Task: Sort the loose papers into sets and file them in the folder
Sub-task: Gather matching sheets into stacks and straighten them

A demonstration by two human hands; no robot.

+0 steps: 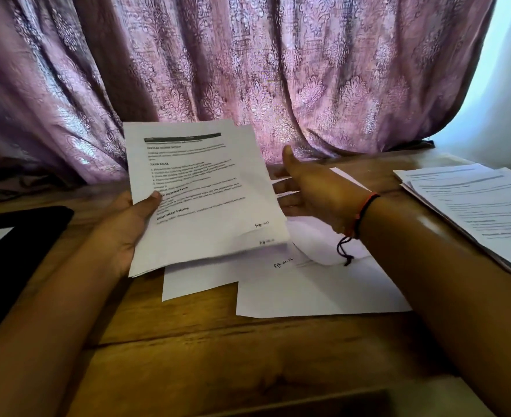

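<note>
My left hand [127, 224] grips a thin set of printed pages [201, 188] by its left edge, thumb on the top sheet, holding it tilted above the wooden table [218, 341]. My right hand [305, 188] reaches behind the set's right edge with straight fingers, partly hidden by the pages. Several loose white sheets [314, 290] lie on the table under both hands. A black folder [16, 245] lies at the left edge, with a small white label on it.
Another pile of printed papers [476, 206] lies at the right side of the table. A purple patterned curtain [248, 70] hangs close behind the table's far edge. A red and black thread bracelet is on my right wrist.
</note>
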